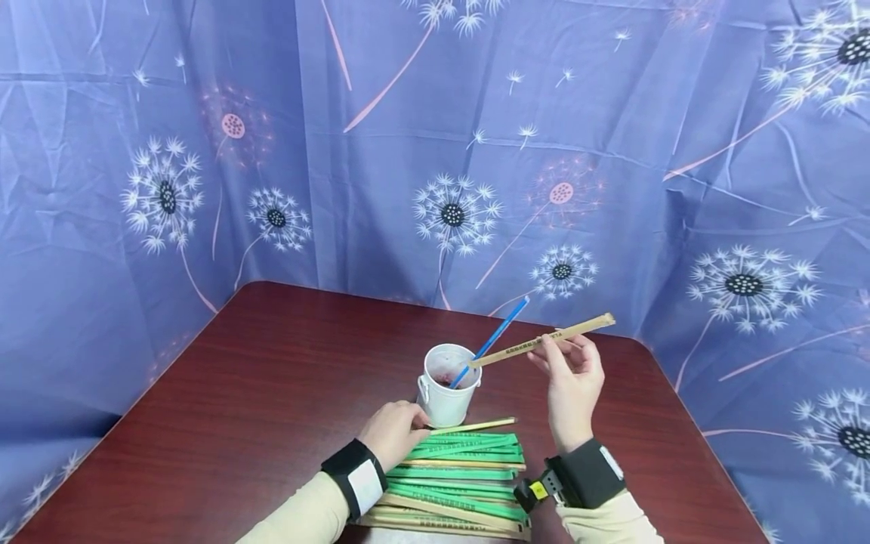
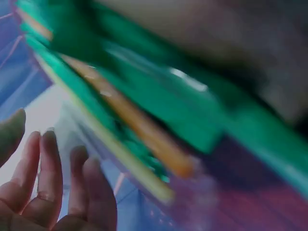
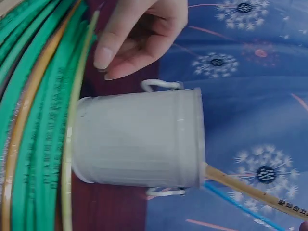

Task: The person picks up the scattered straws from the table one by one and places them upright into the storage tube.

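Note:
My right hand (image 1: pixel 572 381) pinches a tan paper-wrapped straw (image 1: pixel 588 326) with printed letters. The straw slants down to the left, its lower end at the rim of a small white bucket (image 1: pixel 445 408). A blue straw (image 1: pixel 503 327) leans inside that bucket and sticks out at the right. Beside the bucket's base, my left hand (image 1: pixel 393 432) holds nothing, its fingers loosely bent near the end of a yellowish straw (image 1: pixel 482 426). In the right wrist view a gap shows between the left fingertips and the bucket (image 3: pixel 139 137).
A pile of green wrapped straws (image 1: pixel 469 453) and tan ones (image 1: pixel 442 523) lies in front of the bucket on the dark red table (image 1: pixel 285 363). Blue dandelion-print cloth (image 1: pixel 381 211) hangs behind and at both sides.

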Tool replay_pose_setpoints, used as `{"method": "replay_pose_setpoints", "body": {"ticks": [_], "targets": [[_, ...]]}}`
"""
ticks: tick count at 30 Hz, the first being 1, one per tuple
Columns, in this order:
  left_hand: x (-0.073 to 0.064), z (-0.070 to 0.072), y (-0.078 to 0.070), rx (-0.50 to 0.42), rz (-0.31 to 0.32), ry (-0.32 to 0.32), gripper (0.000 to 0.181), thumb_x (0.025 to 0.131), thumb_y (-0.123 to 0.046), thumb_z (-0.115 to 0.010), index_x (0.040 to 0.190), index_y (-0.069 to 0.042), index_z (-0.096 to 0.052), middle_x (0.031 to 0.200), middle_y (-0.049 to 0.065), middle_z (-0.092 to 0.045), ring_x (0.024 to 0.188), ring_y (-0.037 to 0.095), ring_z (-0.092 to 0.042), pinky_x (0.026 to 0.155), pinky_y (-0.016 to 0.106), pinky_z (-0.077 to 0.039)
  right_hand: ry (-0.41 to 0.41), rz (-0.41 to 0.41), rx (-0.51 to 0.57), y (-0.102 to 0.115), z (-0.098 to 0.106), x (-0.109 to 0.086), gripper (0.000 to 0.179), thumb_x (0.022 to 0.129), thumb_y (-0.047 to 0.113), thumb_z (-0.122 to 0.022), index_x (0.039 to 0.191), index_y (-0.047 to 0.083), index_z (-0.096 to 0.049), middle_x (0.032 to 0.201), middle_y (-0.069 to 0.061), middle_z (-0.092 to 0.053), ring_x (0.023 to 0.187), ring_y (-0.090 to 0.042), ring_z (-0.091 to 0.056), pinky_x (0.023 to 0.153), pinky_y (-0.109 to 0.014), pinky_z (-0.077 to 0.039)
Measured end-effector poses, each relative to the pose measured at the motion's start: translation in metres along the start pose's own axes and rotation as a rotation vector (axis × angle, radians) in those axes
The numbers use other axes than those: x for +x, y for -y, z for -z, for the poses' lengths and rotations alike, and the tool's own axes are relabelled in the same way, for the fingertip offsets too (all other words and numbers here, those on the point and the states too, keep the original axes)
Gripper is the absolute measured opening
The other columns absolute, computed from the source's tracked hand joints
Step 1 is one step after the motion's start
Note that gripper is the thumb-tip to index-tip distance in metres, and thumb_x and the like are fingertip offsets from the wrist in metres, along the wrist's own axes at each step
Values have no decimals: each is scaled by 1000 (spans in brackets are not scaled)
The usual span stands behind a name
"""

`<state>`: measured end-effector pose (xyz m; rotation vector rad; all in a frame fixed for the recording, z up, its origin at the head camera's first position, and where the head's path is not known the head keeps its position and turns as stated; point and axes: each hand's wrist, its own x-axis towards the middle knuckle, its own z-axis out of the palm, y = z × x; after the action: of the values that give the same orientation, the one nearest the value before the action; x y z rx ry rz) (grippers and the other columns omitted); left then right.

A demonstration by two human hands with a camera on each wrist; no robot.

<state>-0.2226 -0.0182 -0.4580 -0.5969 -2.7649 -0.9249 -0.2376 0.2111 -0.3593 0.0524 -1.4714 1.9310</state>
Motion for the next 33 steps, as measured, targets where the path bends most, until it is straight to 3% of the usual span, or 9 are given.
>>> {"method": "replay_pose_setpoints", "body": {"ticks": [7,12,15,22,27,33], "targets": [[3,-13,13,278,-114,7,19,76,-16,-79,92,-6,-78,83,9,-72,78,28,-65,74,38,-53,60,-61,-311,-22,-1,-9,32,91,19,-69,104,-9,-63,87,-14,-75,71,-9,-72,69,-27,-59],[3,-13,15,366,-143,13,11,75,-17,-79,85,-11,-79,76,7,-68,71,27,-61,65,39,-53,137,-54,-533,-34,-3,-13,35,91,31,-69,99,-3,-69,86,-14,-76,66,-2,-69,65,-20,-56],[1,-12,14,381,-168,14,3,77,-12,-76,79,-13,-78,74,4,-63,69,25,-58,60,38,-52,164,-88,-551,-40,-4,-15,30,90,29,-70,94,-1,-70,84,-13,-75,68,-4,-69,66,-24,-57],[-5,-11,16,380,-204,16,6,77,-9,-74,79,-14,-76,76,1,-63,71,22,-58,61,35,-52,199,-133,-614,-55,-4,-19,24,89,22,-71,87,-2,-68,79,-13,-75,66,-7,-68,61,-23,-57],[-7,-5,18,367,-196,28,11,76,-5,-74,78,-16,-74,78,-1,-67,70,19,-56,62,34,-52,259,-139,-681,-60,-5,-22,23,90,21,-69,89,-1,-68,80,-14,-76,66,-12,-70,60,-24,-57],[-8,0,19,371,-210,48,21,72,2,-73,82,-17,-76,80,-2,-65,72,18,-54,62,33,-52,262,-180,-646,-61,0,-23,33,91,32,-68,98,0,-70,87,-14,-76,70,-12,-71,65,-28,-59]]}}
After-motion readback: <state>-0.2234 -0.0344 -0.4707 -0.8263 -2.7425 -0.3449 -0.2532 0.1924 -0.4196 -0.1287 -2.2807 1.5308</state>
